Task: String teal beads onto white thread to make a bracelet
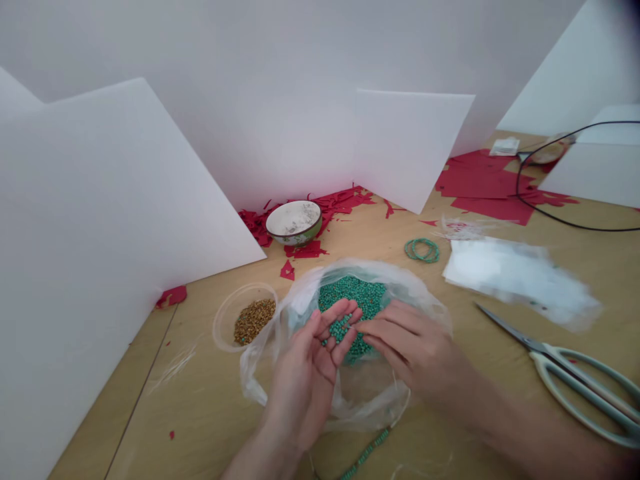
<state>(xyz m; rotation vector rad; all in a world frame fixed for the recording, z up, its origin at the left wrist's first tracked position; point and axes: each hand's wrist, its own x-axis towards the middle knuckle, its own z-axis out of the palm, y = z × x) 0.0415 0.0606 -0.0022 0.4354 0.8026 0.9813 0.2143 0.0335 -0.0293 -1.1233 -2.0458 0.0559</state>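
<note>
My left hand (313, 363) is cupped palm up over an open clear plastic bag (260, 373), with small green beads (340, 327) lying in its palm and fingers. More green beads (355, 293) fill the bag beneath. Close beside those fingertips, my right hand (415, 340) pinches a thin thread, its tip by the left fingers. Below the right hand the pale thread (406, 408) hangs down to a strung length of green beads (367, 457) at the bottom edge.
Left of the bag stands a clear tub (219, 327) of golden beads. Behind are a bowl (295, 227) and red paper scraps (345, 200). On the right lie scissors (575, 373), green bead loops (421, 250), clear plastic bags (515, 273) and a black cable (520, 180). White boards (125, 200) stand around.
</note>
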